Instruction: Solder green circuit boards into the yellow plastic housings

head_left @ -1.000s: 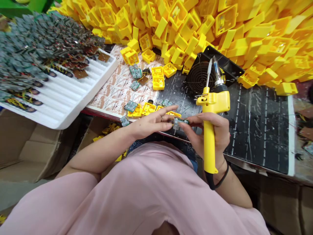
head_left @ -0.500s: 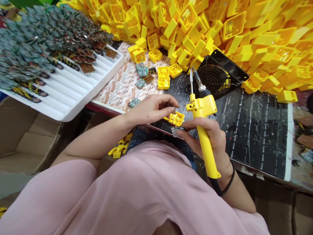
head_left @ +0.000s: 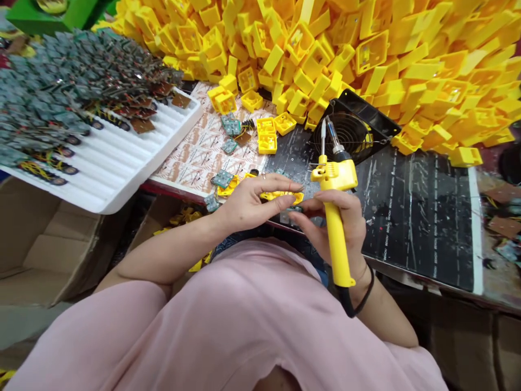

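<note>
My right hand [head_left: 353, 225] is wrapped around the yellow handle of a soldering gun [head_left: 334, 217], its metal tip pointing up and away from me. The thumb and forefinger of that hand reach left to a small circuit board [head_left: 293, 208], mostly hidden. My left hand [head_left: 254, 201] is closed about a small open yellow plastic case [head_left: 277, 195] at the table's front edge, thumb on the near side. Just left of it lie another yellow case [head_left: 228, 186] and a green circuit board [head_left: 222, 178].
A large heap of yellow cases [head_left: 301, 43] fills the back. White foam tray [head_left: 134, 157] at left carries many wired boards [head_left: 81, 76]. A black fan [head_left: 354, 127] stands behind the soldering gun. Several yellow cases [head_left: 267, 143] and boards [head_left: 231, 125] lie mid-table. Cardboard box [head_left: 49, 244] below left.
The left hand has moved slightly down and now covers more of the yellow case. The right hand has shifted a little left with the soldering gun. The view has tilted slightly.
</note>
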{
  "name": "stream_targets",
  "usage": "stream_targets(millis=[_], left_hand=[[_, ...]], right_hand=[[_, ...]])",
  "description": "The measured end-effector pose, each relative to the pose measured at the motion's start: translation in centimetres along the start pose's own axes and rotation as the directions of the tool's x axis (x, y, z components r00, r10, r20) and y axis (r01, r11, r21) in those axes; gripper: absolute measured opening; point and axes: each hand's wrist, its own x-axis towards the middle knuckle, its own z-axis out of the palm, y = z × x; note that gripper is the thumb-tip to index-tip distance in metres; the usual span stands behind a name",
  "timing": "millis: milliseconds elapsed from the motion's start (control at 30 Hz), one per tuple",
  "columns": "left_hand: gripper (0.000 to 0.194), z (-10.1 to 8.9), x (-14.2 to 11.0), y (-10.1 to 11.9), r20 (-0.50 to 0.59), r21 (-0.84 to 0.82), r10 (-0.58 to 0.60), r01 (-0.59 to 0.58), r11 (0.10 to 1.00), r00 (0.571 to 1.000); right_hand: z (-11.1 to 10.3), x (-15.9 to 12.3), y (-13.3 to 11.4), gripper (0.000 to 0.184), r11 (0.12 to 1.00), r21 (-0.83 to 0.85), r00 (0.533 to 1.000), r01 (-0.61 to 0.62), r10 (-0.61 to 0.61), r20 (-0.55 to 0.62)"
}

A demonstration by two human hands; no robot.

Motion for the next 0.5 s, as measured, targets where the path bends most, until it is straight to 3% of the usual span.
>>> stream_targets(millis=[133,233,300,367,433,500], left_hand=[[0.035,1.5,0.2,-0.5,-0.038,-0.218,-0.16,0.148,0.965,0.986],[0.043,0.3,0.8,-0.7,-0.083,-0.236,-0.186,0.162,0.958,0.979],[0.041,-1.3,1.6,-0.2,-0.039,-0.063,-0.16,0.157,0.986,0.986],[0.03,-2.9,2.5,0.3,0.096,0.229,-0.108,0.083,0.97,0.99],[0.019,-3.7,3.2,0.5,0.209,0.51,-0.064,-0.053,0.858,0.976],[0.019,-3.5,3.6,0.0,0.256,0.701,-0.063,-0.14,0.7,0.965]], right_hand=[[0.3,-0.4,0.4,0.045,0.998,-0.062,1.0,0.004,-0.003,0.015],[-0.6,-0.7,1.3,0.037,0.996,-0.078,0.999,0.033,-0.033,0.011],[-2.1,-1.1,1.7,0.029,0.99,-0.127,0.998,0.062,-0.063,-0.007],[-4.1,-1.7,1.6,0.035,0.984,-0.169,0.998,0.06,-0.063,-0.008],[-6.6,-2.5,1.1,0.062,0.974,-0.227,0.998,0.007,-0.021,-0.057],[-8.9,-3.2,0.5,0.079,0.956,-0.276,0.98,-0.101,0.048,-0.193]])
